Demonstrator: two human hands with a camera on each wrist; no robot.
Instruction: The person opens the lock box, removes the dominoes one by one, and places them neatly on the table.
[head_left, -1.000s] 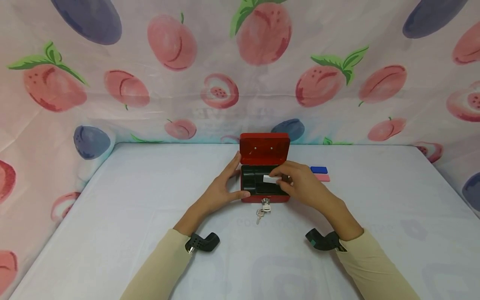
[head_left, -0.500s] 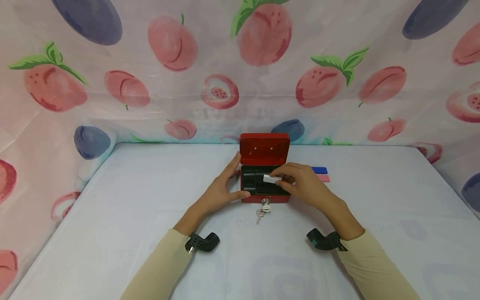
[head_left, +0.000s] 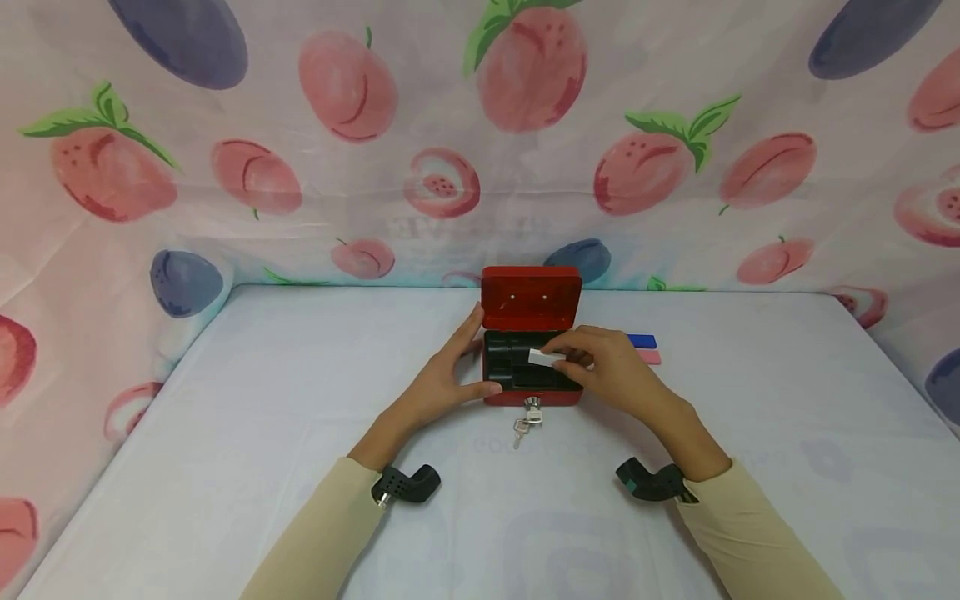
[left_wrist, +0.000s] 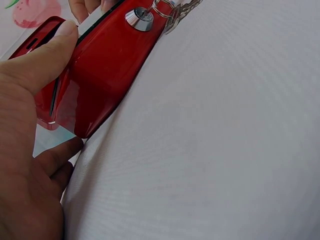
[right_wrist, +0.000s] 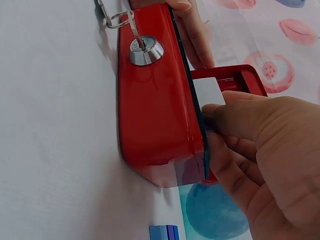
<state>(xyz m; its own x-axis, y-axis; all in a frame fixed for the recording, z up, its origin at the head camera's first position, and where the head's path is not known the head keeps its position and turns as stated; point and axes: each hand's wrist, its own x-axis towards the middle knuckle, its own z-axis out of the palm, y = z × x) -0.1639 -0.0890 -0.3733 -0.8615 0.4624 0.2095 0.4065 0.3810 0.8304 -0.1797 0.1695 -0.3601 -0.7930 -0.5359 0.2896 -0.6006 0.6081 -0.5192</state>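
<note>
A small red cash box (head_left: 533, 399) stands with its lid (head_left: 531, 298) raised and a black tray (head_left: 498, 360) inside. Keys (head_left: 521, 428) hang from the lock on its front. My left hand (head_left: 438, 385) holds the box's left end. Its thumb lies on the front rim and its index finger reaches back beside the lid. Over the tray, my right hand (head_left: 611, 367) pinches a white rectangular block (head_left: 542, 357) between thumb and fingers. That block also shows in the right wrist view (right_wrist: 209, 92). Whether it touches the tray I cannot tell.
Right of the box lie a blue block (head_left: 642, 341) and a pink block (head_left: 650, 357), partly hidden behind my right hand. A white cloth (head_left: 300, 358) covers the table. Behind it hangs a fruit-print curtain (head_left: 360, 192).
The right hand has shifted very slightly to the right, still pinching the white block over the tray. The left hand and the box stay in place.
</note>
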